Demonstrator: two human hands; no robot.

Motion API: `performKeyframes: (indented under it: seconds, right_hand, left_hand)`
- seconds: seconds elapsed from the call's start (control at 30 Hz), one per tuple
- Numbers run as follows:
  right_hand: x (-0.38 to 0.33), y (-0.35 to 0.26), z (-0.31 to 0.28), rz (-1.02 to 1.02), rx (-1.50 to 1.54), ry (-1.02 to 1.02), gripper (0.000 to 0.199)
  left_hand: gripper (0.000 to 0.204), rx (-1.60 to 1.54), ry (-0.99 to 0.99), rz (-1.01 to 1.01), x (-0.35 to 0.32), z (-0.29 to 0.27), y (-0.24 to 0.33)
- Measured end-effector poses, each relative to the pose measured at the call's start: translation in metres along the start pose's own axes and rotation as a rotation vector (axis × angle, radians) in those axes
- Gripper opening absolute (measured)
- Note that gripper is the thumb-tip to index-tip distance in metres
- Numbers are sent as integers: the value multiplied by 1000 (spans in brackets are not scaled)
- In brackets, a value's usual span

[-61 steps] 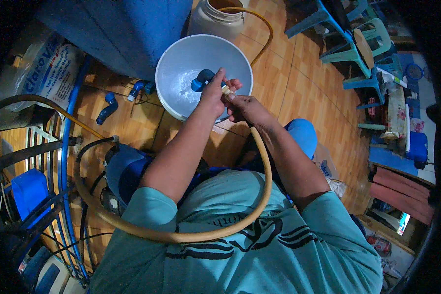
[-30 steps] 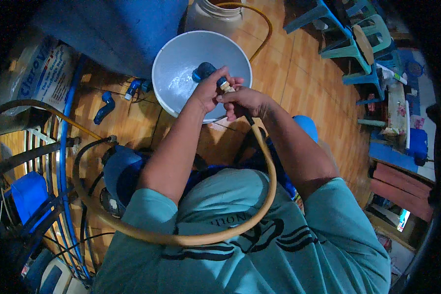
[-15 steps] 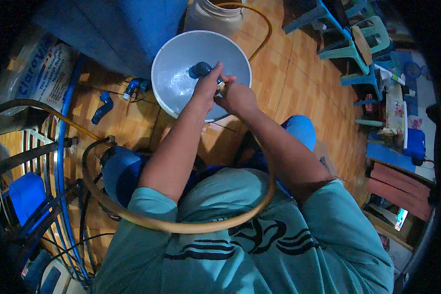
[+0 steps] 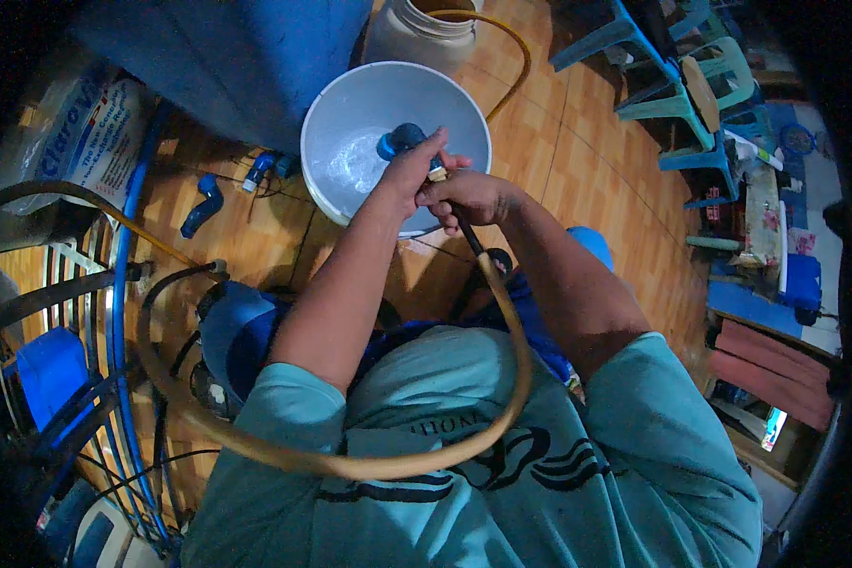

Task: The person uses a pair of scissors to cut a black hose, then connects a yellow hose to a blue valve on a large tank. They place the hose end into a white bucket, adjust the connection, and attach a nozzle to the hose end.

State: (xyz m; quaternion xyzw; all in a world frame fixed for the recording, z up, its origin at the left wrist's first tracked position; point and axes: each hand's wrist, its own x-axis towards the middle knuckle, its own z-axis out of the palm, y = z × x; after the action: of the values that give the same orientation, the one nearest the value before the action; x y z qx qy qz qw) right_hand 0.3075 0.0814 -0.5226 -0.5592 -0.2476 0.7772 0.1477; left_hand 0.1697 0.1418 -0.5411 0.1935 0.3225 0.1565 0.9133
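Note:
Over a white bucket [image 4: 336, 161], my left hand [image 4: 413, 178] is closed around a dark blue pipe elbow [image 4: 406, 138], whose lighter blue mouth faces down and left. A pale brass-coloured connector [image 4: 436, 174] sits between the elbow and the hose end. Close against it, my right hand [image 4: 471, 195] is closed around the end of a tan hose [image 4: 369, 466]. Below that hand the hose has a dark stretch, then loops across my lap and shirt to the left. My palms hide part of the joint.
Two blue pipe fittings [image 4: 201, 205] lie on the tiled floor [image 4: 530, 161] at left. Beyond the bucket stand a big blue barrel [image 4: 227, 57] and a wide-mouthed white jug [image 4: 417, 38] with a hose in it. Plastic stools [image 4: 677, 104] are at right, pipes and a sack [image 4: 90, 142] at left.
My right hand has turned and its fingers have shifted on the hose end, showing the connector and dark stretch. The hose loop sags lower. The view has shifted slightly.

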Motion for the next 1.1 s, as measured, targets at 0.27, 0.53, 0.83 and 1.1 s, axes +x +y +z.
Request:
performKeyframes:
  seconds: [0.27,0.53,0.83,1.1]
  right_hand:
    - [-10,-7,41,-187,-908,737,28]
    - [-25,-4,34,-233,-422,526,40]
    - [-13,0,14,-175,-67,28,27]
    - [-15,7,47,-282,-1048,991,44]
  left_hand:
    - [47,181,210,240,15,0,-10]
    - [43,-65,-128,144,11,-6,-2]
    - [43,-10,-153,-10,-6,4,3]
    - [47,224,117,262,6,9,-11]
